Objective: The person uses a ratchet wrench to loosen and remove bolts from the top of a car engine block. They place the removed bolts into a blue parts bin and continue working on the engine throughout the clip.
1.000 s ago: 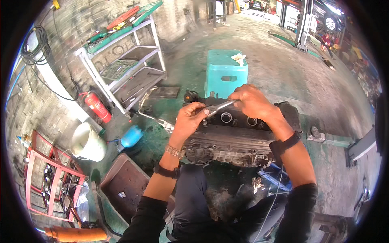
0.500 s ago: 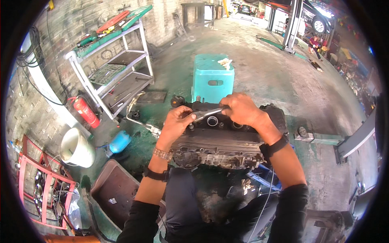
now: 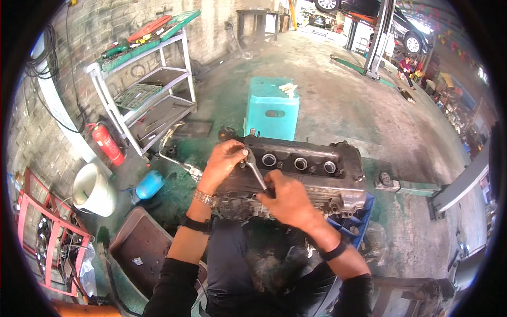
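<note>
A dark engine [image 3: 334, 183] with a ribbed cover and several round openings lies in front of me. Over its left part is a metal ratchet wrench [image 3: 256, 172], slanting from upper left to lower right. My right hand [image 3: 289, 201] is closed round the lower end of its handle. The fingers of my left hand [image 3: 222, 161] are closed on the ratchet's head, above the cover's left end. Those fingers hide whatever lies directly beneath the head.
A turquoise plastic stool [image 3: 272, 116] stands beyond the engine. At left are a tool cart [image 3: 119, 119], a fire extinguisher [image 3: 108, 144], a white bucket [image 3: 95, 190] and a brown tub [image 3: 132, 227]. A blue crate [image 3: 359, 222] is beside the engine; a person [image 3: 405, 67] sits far right.
My right hand has swung down toward me with the ratchet's handle, turning it from nearly level to steeply slanted. My left hand has stayed at the head.
</note>
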Tool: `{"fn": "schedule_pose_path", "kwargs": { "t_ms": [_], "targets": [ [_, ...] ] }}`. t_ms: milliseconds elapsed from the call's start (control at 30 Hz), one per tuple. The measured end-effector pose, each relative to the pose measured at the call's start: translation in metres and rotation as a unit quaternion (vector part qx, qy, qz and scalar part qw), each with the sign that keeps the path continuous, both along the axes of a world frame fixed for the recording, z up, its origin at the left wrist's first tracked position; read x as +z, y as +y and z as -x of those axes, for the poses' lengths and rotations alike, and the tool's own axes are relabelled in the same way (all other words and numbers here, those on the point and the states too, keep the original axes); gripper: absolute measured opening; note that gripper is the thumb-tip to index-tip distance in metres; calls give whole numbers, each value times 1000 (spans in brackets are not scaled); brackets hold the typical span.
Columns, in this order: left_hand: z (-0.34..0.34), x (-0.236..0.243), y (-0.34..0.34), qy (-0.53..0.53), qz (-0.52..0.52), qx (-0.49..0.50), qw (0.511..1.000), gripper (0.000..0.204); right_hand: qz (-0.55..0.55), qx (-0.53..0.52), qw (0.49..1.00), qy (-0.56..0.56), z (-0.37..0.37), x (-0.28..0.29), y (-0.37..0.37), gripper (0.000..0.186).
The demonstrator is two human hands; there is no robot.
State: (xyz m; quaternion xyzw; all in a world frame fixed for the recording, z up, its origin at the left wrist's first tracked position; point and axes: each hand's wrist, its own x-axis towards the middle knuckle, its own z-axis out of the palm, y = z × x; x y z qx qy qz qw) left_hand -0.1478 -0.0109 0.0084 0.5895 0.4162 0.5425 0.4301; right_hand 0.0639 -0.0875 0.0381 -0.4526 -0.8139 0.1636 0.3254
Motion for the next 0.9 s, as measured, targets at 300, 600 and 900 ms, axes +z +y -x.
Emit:
{"fn": "schedule_pose_path", "kwargs": {
  "t_ms": [300,600,900],
  "targets": [
    [1,-2,2,26,-5,-5,1000,17,43,-22,999,5,10,-22,-12,41],
    [3,-9,5,33,-2,37,999,33,71,-19,991,114,4,-21,-3,26],
    [0,-10,3,-56,-37,14,998,44,26,18,989,143,-7,17,-6,30]
  ]
}}
